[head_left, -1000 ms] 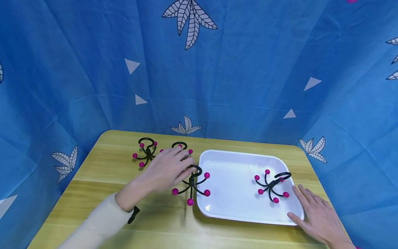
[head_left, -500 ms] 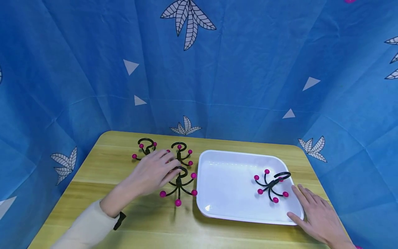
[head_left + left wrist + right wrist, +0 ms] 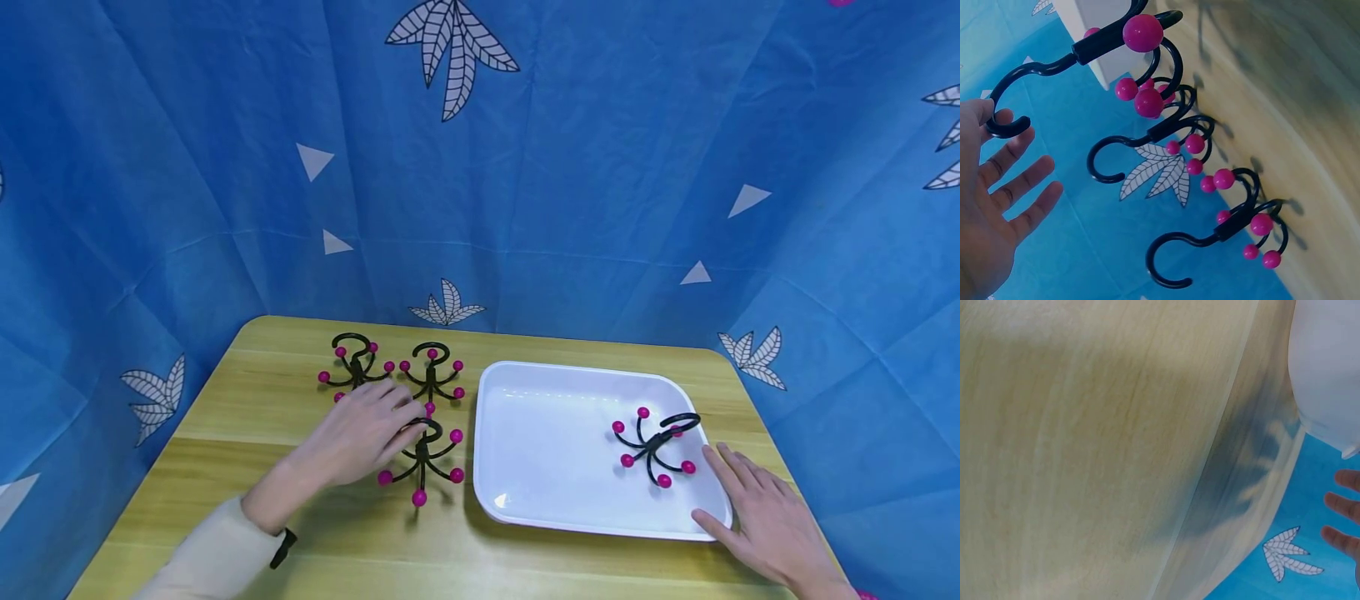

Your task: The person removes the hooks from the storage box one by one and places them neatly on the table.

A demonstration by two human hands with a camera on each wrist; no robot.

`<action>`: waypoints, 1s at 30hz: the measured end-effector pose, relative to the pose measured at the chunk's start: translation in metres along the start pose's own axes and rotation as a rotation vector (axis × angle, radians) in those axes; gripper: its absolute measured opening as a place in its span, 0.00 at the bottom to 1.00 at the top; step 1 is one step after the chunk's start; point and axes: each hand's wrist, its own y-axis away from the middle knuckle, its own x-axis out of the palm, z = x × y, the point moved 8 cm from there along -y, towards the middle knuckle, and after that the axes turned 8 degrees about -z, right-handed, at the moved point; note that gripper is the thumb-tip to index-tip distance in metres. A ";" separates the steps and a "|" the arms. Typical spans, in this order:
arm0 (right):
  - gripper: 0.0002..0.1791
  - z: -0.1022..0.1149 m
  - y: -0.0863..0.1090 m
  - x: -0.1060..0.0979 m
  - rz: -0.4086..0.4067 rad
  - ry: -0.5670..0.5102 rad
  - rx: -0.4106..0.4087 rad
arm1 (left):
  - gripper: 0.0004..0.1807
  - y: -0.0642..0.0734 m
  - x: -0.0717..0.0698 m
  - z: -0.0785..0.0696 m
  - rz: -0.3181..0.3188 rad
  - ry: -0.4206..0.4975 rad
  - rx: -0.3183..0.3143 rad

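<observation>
Left of a smooth white tray (image 3: 551,442), a left hand (image 3: 360,437) pinches a shiny black hook with round pink balls (image 3: 422,454)

The left hand has its thumb and first finger pressed on the curly top of the hook. Its other three fingers stick out, a little apart. The hook is upright, with its thin arms and pink balls at the bottom. It is over the yellow wooden surface (image 3: 375,554); I cannot tell if it touches the wood.

Two more hooks like it, a far left hook (image 3: 356,368) and a middle hook (image 3: 431,379), stand behind, side by side. A fourth hook (image 3: 657,443) leans inside the tray, with its curl near the right rim.

The right hand (image 3: 768,521) is at the tray's right end. Its straight fingers are spread, and its thumb reaches over the rim. A blue cloth with white leaves (image 3: 615,167) hangs at the back.
</observation>
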 end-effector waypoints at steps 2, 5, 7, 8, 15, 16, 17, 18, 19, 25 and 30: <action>0.55 -0.001 -0.001 0.001 0.015 0.002 0.005 | 0.11 0.002 0.005 0.000 0.014 0.006 -0.007; 0.55 -0.002 -0.001 0.003 0.041 0.003 0.012 | 0.12 0.004 0.010 0.001 0.021 0.013 -0.018; 0.55 -0.003 -0.001 0.004 0.053 0.002 0.016 | 0.12 0.005 0.013 0.001 0.025 0.020 -0.028; 0.56 -0.003 -0.001 0.004 0.058 0.001 0.016 | 0.13 0.005 0.014 0.001 0.027 0.024 -0.032; 0.55 -0.003 -0.001 0.004 0.052 -0.006 0.017 | 0.13 0.009 0.023 0.001 0.044 0.031 -0.045; 0.56 -0.004 -0.001 0.005 0.057 -0.003 0.018 | 0.14 0.010 0.025 0.001 0.044 0.031 -0.045; 0.56 -0.004 -0.001 0.004 0.053 -0.003 0.018 | 0.14 0.010 0.026 0.001 0.045 0.029 -0.045; 0.56 -0.004 -0.001 0.004 0.053 0.000 0.018 | 0.14 0.011 0.027 0.001 0.044 0.027 -0.045; 0.56 -0.004 -0.001 0.004 0.052 0.001 0.018 | 0.14 0.011 0.028 0.001 0.042 0.028 -0.045; 0.55 -0.002 0.000 0.003 0.041 0.000 0.023 | 0.14 0.015 0.034 0.003 0.043 0.030 -0.049; 0.56 -0.003 0.000 0.005 0.052 0.001 0.030 | 0.13 0.015 0.038 0.004 0.037 0.033 -0.052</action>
